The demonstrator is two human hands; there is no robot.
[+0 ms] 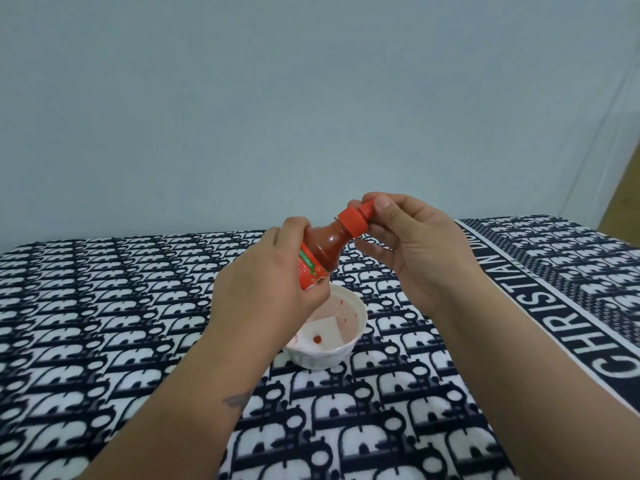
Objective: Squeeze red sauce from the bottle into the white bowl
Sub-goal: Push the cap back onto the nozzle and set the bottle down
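We see the bottle (320,252) of red sauce held in the air above the white bowl (327,336), tilted so that its neck points up and to the right. The left hand (277,289) is wrapped around the labelled lower body of the bottle — fingers curled tight on it from the left side, the base hidden inside the palm. The right hand (412,247) comes in from the other side and pinches the small tip of the red cap (355,221) between thumb and forefinger, the other fingers loosely spread below and not touching the bottle as far as we can tell. So the bottle lies between the two hands, its body in the left grasp and its cap end in the right.

The bowl stands on the patterned dark-and-white cloth (104,306) directly beneath the left hand, partly covered by it. Inside we can make out one round red drop near the bottom, a few smaller red spots on the far inner wall, and a pinkish smear — no stream of sauce runs from the bottle. A plain pale blue wall (311,98) rises behind the surface.
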